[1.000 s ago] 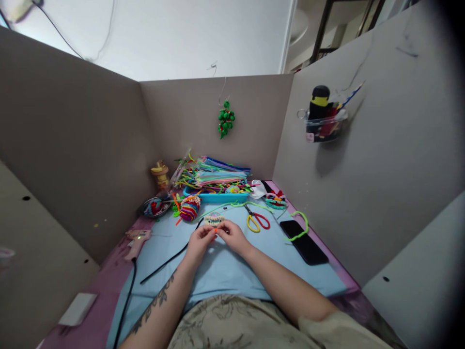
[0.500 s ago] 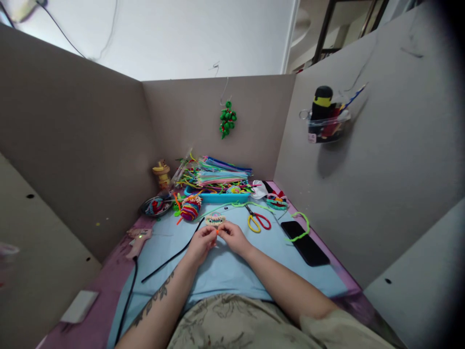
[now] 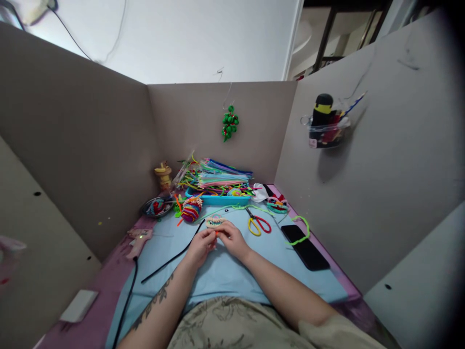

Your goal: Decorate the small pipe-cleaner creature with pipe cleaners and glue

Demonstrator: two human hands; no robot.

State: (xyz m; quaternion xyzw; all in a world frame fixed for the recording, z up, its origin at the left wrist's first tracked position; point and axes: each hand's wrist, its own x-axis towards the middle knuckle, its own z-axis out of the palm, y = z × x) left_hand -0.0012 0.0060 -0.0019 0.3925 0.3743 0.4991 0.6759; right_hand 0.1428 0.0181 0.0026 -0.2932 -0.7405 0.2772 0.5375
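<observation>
My left hand (image 3: 202, 245) and my right hand (image 3: 232, 240) meet over the light blue mat (image 3: 232, 271), fingertips pinched together on a small orange piece (image 3: 217, 233). Just beyond the fingers lies a small pale pipe-cleaner figure (image 3: 214, 221) with coloured trim. A long black pipe cleaner (image 3: 170, 259) runs from under my left hand toward the lower left. Red-and-yellow scissors (image 3: 257, 223) lie to the right of my right hand.
A blue tray (image 3: 217, 198) heaped with coloured pipe cleaners stands at the back. A striped ball (image 3: 191, 209), a dark bowl (image 3: 157, 207) and a glue gun (image 3: 137, 239) are left. A black phone (image 3: 304, 246) with a green pipe cleaner (image 3: 302, 228) lies right. Cardboard walls enclose the desk.
My hands stay pinched on the orange piece and have edged slightly toward the pale figure. The view has tilted a little; nothing else moved.
</observation>
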